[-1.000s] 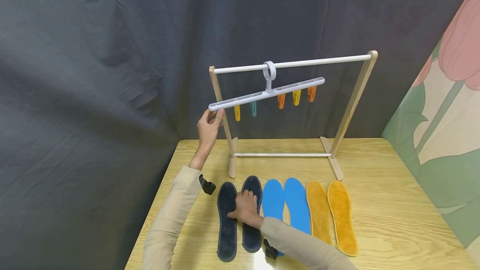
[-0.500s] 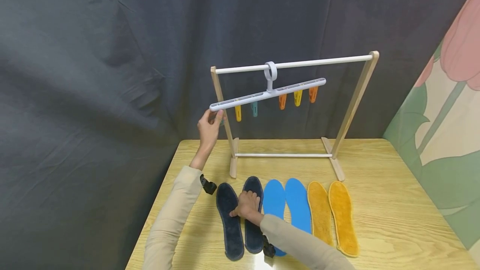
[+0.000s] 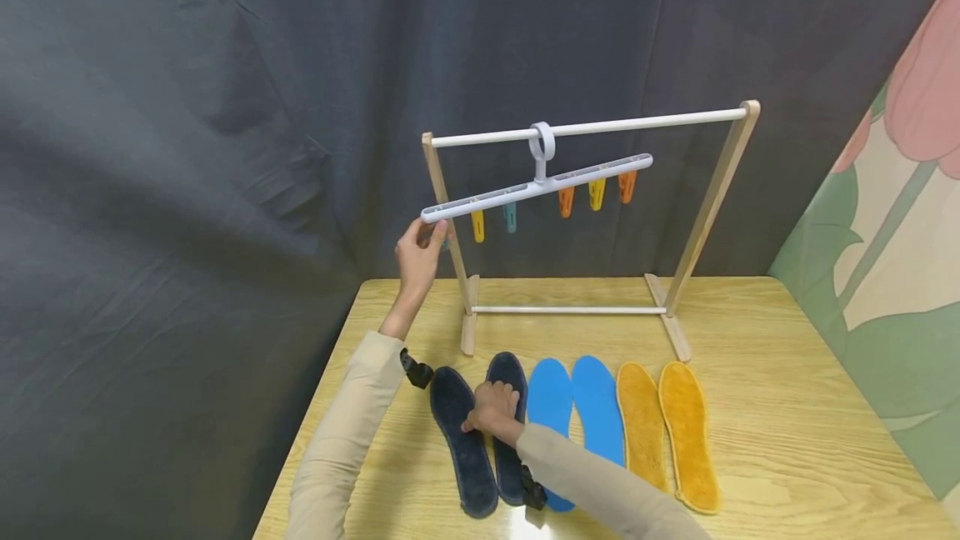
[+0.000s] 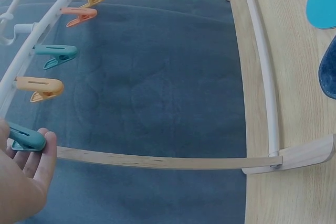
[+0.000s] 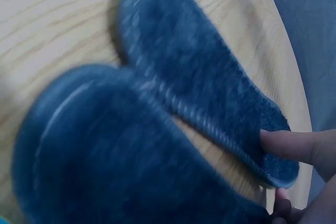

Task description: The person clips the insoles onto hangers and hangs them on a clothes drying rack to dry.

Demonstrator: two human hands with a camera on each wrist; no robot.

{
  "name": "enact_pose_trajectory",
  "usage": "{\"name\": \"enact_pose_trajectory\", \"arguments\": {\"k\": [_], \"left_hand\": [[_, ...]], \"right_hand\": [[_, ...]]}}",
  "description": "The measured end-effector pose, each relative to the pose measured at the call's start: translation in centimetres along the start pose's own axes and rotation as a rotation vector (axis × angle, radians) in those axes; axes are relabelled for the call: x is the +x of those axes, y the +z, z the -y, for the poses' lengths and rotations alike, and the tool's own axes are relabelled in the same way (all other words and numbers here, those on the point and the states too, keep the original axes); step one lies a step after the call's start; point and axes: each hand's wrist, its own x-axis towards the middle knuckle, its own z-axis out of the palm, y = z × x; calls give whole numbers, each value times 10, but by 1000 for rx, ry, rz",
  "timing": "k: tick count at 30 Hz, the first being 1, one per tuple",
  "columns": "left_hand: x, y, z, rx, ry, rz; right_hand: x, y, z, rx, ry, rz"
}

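Observation:
At the left end of the white clip hanger (image 3: pixel 585 177), my left hand (image 3: pixel 417 257) pinches a teal clothes peg (image 4: pixel 27 138) between thumb and fingers. Lower down, my right hand (image 3: pixel 495 405) is at the left dark blue fuzzy insole (image 3: pixel 468 469), which lies slanted on the table. In the right wrist view its thumb presses on that insole's top near one end, with a fingertip (image 5: pixel 282 201) at the edge. The other dark insole (image 3: pixel 506 369) lies beneath the right hand, partly hidden by it; the two insoles meet at their near ends.
The hanger hooks over the top bar (image 3: pixel 645 122) of a wooden rack. Yellow, teal and orange pegs (image 3: pixel 566 201) hang along it. Right of the dark insoles lie two blue insoles (image 3: pixel 597 407) and two yellow ones (image 3: pixel 684 432). A dark curtain (image 3: pixel 225 190) stands behind the table (image 3: pixel 780 407).
The left dark insole has turned, its near end swinging right toward the other dark one. My right hand has shifted only slightly; the left hand stays at the peg.

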Motion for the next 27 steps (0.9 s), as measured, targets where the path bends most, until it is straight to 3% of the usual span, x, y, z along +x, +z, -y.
{"name": "enact_pose_trajectory", "arguments": {"k": [2, 9, 16, 21, 27], "left_hand": [[-2, 0, -7, 9, 2, -4], [-1, -1, -5, 10, 5, 4], [12, -1, 31, -15, 4, 17], [15, -1, 34, 1, -11, 27], [16, -1, 35, 13, -21, 42]], "right_hand": [[0, 0, 0, 7, -3, -6], [1, 4, -3, 51, -37, -32], [1, 2, -11, 161, -116, 6], [-1, -7, -10, 302, -145, 63], [-1, -14, -12, 467, -203, 68]]}}
